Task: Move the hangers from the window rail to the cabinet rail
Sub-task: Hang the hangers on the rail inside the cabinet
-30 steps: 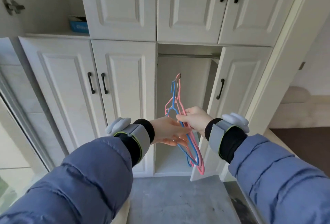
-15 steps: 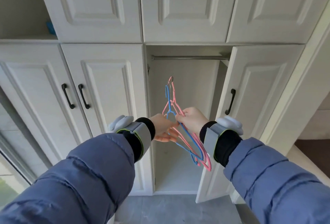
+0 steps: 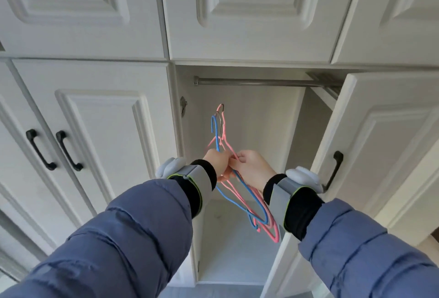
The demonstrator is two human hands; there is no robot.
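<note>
A bunch of thin wire hangers, pink ones [image 3: 270, 229] and a blue one [image 3: 216, 136], hangs upright in front of the open cabinet compartment. My left hand [image 3: 217, 161] grips the bunch just under the hooks. My right hand [image 3: 253, 168] holds the same bunch from the right, touching the left hand. The hooks point up, well below the metal cabinet rail [image 3: 256, 82], which runs across the top of the compartment and carries nothing. The window rail is out of view.
The compartment's door [image 3: 370, 145] stands open to the right, with a black handle [image 3: 333, 170]. Closed white doors with black handles [image 3: 40, 149] are on the left, more closed doors above. The compartment's floor [image 3: 232, 252] is bare.
I have come closer to the cabinet and the view has tilted up. Both hands have lifted the hangers toward the rail, and my left hand has closed on them.
</note>
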